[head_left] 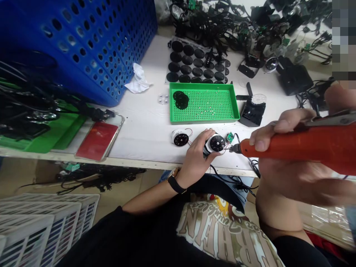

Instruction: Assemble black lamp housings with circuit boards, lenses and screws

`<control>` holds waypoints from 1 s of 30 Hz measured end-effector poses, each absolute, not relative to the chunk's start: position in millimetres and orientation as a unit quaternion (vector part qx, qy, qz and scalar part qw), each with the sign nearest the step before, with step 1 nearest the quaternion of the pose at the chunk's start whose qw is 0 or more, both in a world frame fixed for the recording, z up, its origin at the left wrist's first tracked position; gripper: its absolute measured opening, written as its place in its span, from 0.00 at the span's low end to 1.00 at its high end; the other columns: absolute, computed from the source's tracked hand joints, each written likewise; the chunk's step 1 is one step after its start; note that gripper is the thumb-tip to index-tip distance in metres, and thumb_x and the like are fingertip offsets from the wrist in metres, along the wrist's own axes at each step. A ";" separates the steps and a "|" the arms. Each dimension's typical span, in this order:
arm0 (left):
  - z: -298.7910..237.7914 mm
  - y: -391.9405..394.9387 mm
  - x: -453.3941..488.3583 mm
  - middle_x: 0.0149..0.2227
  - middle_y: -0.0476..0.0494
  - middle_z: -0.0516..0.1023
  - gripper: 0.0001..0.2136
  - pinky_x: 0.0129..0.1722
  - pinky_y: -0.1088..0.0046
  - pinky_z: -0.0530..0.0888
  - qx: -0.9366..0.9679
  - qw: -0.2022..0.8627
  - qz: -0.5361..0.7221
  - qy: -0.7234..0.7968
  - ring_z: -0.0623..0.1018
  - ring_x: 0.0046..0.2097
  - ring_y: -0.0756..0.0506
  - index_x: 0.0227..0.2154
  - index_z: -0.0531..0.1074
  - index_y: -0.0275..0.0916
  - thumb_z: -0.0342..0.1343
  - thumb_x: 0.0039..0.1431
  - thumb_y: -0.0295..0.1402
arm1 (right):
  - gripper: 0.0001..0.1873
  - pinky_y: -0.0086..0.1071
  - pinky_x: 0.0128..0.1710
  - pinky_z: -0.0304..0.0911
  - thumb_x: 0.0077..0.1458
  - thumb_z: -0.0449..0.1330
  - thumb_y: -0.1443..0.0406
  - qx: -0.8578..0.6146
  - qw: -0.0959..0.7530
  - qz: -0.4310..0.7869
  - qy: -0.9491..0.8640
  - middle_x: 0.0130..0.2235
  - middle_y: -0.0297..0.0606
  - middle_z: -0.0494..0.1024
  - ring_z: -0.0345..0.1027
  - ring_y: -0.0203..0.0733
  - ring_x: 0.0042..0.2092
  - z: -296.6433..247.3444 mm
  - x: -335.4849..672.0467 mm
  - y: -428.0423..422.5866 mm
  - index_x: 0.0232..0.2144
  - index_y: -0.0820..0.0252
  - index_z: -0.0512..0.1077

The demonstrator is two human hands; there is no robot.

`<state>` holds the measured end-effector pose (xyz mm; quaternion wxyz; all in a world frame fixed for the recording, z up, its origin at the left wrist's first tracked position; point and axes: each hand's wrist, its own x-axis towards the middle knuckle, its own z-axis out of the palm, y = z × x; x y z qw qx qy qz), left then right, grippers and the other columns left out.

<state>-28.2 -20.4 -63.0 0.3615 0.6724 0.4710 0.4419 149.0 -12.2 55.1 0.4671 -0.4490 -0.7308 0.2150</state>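
At the counter's (144, 129) near edge sits a black-faced round unit (217, 143), face up. The left hand (198, 148) pinches it between thumb and fingers, thumb on the near side. The right hand (292, 176) is wrapped about an orange driver (300, 145), whose bit (235, 148) points at the unit's right side; whether the two touch is too small to tell. The driver lies nearly flat, so for a screw in the face it would seem best to tip it upright, seat the bit squarely and press lightly before running it, thumb well away from the tip. A firm pinch should stop the unit twisting. Just right of it is a green board (230, 137), best kept clear of the bit. To the unit's left rests a second unit (181, 138). Farther back, a green tray (204, 121) holds black discs (181, 101) and what look like scattered screws (205, 110), probably easiest taken singly. Beyond lies a sheet (198, 63) of black circles.
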 end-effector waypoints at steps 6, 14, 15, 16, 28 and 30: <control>-61.6 -21.9 -27.2 0.66 0.36 0.75 0.26 0.68 0.50 0.72 0.670 0.346 0.449 0.480 0.73 0.69 0.37 0.65 0.64 0.44 0.63 0.68 0.40 | 0.30 0.43 0.24 0.69 0.64 0.50 0.39 -0.398 0.504 0.382 -0.665 0.43 0.40 0.80 0.77 0.47 0.29 35.1 135.8 -6.2 0.61 0.42 0.64; -67.2 -21.9 -25.3 0.65 0.35 0.76 0.29 0.68 0.51 0.72 0.684 0.315 0.451 0.479 0.74 0.69 0.37 0.65 0.64 0.44 0.66 0.65 0.39 | 0.40 0.50 0.26 0.67 0.64 0.32 0.33 -0.478 0.554 0.222 -0.644 0.23 0.35 0.67 0.70 0.54 0.24 42.8 117.8 -1.0 0.62 0.42 0.64; -68.0 -21.8 -25.0 0.65 0.36 0.77 0.29 0.68 0.51 0.72 0.683 0.312 0.453 0.480 0.74 0.69 0.36 0.65 0.64 0.44 0.67 0.65 0.39 | 0.41 0.50 0.26 0.67 0.64 0.32 0.33 -0.482 0.554 0.208 -0.647 0.22 0.34 0.66 0.69 0.54 0.23 40.9 117.3 0.9 0.62 0.42 0.63; -68.6 -21.8 -24.7 0.65 0.36 0.77 0.29 0.68 0.52 0.72 0.683 0.310 0.456 0.479 0.74 0.69 0.36 0.65 0.64 0.44 0.67 0.64 0.40 | 0.40 0.49 0.25 0.67 0.63 0.33 0.32 -0.482 0.558 0.202 -0.644 0.22 0.34 0.65 0.67 0.52 0.22 39.0 116.9 2.6 0.61 0.42 0.64; -73.2 -21.0 -24.6 0.64 0.35 0.77 0.30 0.67 0.54 0.74 0.699 0.275 0.462 0.471 0.75 0.68 0.37 0.66 0.63 0.43 0.66 0.65 0.42 | 0.19 0.33 0.13 0.53 0.60 0.62 0.42 -0.282 0.762 0.310 -0.493 0.17 0.26 0.65 0.54 0.35 0.13 27.0 98.5 25.3 0.40 0.46 0.80; -74.2 -20.6 -24.3 0.64 0.34 0.77 0.30 0.67 0.55 0.74 0.700 0.267 0.470 0.467 0.75 0.68 0.37 0.66 0.64 0.43 0.66 0.65 0.41 | 0.20 0.34 0.14 0.55 0.59 0.63 0.42 -0.278 0.756 0.325 -0.495 0.17 0.26 0.65 0.55 0.35 0.14 25.8 99.6 25.4 0.39 0.47 0.80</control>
